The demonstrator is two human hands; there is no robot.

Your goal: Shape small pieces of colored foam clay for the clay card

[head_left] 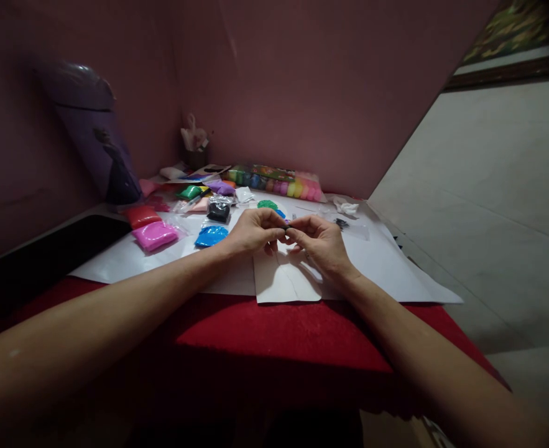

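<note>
pinching a small dark lump (286, 227) with left hand (254, 229) and right hand (323, 241), above the white card (288, 284) on the near side; could squash from overpressing, or drop from so slight a hold!

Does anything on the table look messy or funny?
A little. The big white sheet pokes past the edge of the red cloth at the right, and a crumpled white scrap lies near the back.
</note>
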